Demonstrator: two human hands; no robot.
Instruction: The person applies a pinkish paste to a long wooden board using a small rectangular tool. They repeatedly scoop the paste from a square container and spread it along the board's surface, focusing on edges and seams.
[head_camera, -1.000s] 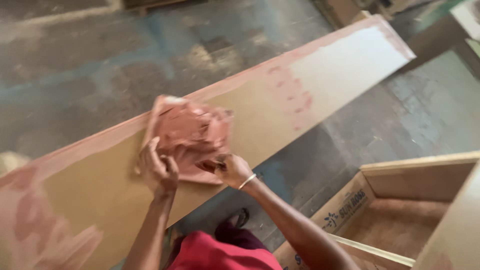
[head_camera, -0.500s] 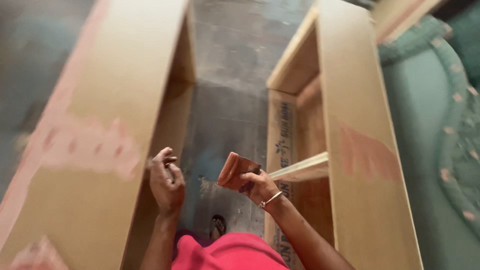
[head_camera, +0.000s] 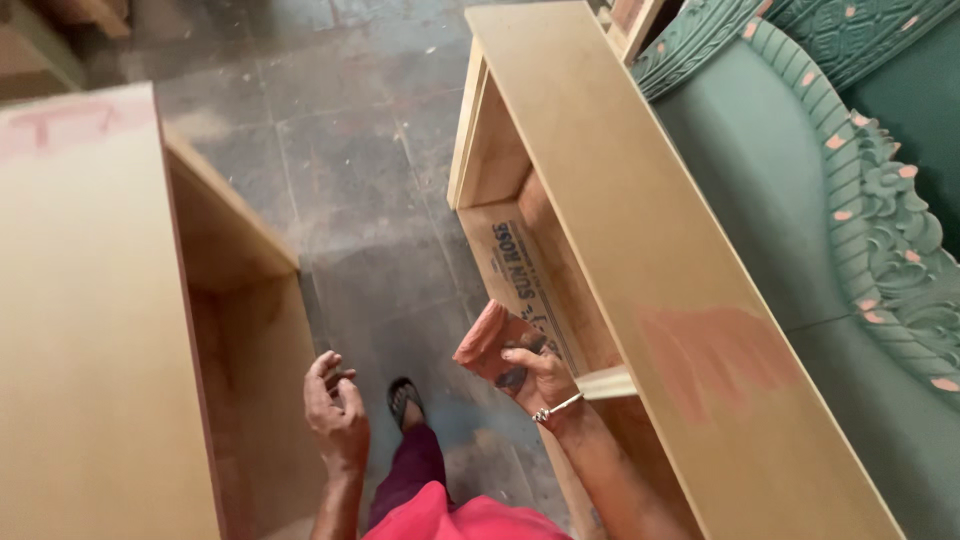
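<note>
Sandpaper (head_camera: 495, 345) in right hand (head_camera: 540, 378), between board cabinets (head_camera: 640, 250) on stone floor (head_camera: 340, 160).

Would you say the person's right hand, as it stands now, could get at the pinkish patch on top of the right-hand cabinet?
Probably yes: the right hand holds a folded reddish pad beside the pinkish patch, with nothing between them.

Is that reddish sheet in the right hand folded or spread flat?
Folded. The reddish sheet is doubled into a small pad, gripped by the right hand.
</note>
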